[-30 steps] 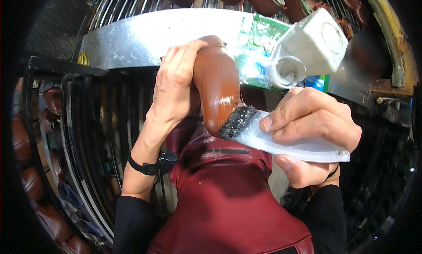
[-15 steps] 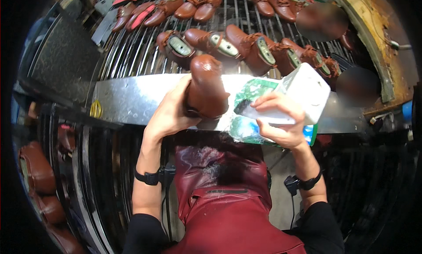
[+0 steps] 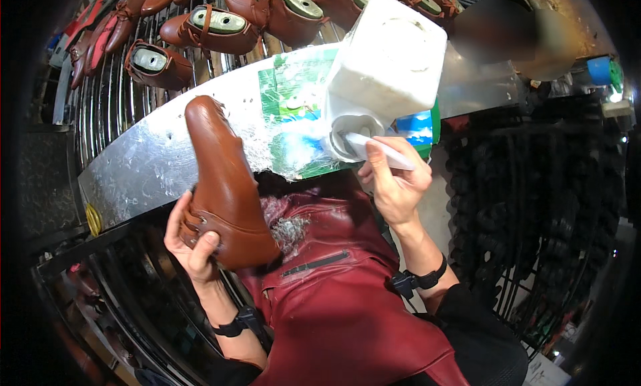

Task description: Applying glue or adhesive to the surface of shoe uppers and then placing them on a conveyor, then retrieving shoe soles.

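Observation:
My left hand [image 3: 193, 242] grips a brown leather lace-up shoe [image 3: 224, 165] by its heel end, thumb on one side and fingers around the other. The shoe's toe points away from me, across the bench's near edge. My right hand [image 3: 398, 182] pinches a flat white handle [image 3: 384, 153]. The handle's far end reaches into the round opening of a white plastic container [image 3: 394, 55], so what is on that end is hidden. Under the container lies a green and blue printed sheet [image 3: 300, 142].
A metal bench strip [image 3: 160, 145] runs across in front of me. Beyond it, several brown shoes [image 3: 210, 32] stand on a rack of metal bars [image 3: 100, 105]. A coil of yellow cord [image 3: 93, 219] hangs at the left. Dark racks flank me, and a burgundy apron [image 3: 334, 292] covers my lap.
The view has turned and shifted. My left hand has lowered the shoe toward me and now holds it at the heel end. My right hand has moved nearer me, with the white handle now plainly visible.

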A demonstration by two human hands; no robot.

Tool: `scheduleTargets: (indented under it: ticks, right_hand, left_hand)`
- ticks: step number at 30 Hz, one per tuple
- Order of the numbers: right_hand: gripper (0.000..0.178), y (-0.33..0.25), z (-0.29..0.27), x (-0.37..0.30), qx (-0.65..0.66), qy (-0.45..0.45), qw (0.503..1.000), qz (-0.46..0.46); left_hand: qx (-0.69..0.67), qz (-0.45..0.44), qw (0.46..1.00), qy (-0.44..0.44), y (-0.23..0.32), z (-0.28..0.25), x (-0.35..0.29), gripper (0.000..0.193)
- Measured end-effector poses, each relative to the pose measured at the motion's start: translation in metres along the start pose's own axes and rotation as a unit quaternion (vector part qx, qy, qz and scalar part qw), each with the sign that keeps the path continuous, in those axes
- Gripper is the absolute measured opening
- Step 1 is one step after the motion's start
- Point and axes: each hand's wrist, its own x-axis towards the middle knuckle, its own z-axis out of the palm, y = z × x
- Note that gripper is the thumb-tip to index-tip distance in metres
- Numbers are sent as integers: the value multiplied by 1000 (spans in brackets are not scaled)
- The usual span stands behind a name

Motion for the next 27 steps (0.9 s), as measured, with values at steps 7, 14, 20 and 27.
scheduleTargets:
  ticks: [7,14,20,27]
  right_hand:
    - [24,-6,7,-1,203,63,962,173]
    - [21,-48,21,40,380,-98,891,229]
    - [11,-64,17,11,292,-139,935,147]
    - [15,-64,10,-53,241,-233,940,68]
  left_hand:
    - [-32,-54,997,-36,-1,14,-31,76]
    - [-64,-76,990,-98,12,21,-30,77]
    - [-111,-120,980,-117,16,22,-28,78]
    - [-151,-107,978,-92,10,25,-28,68]
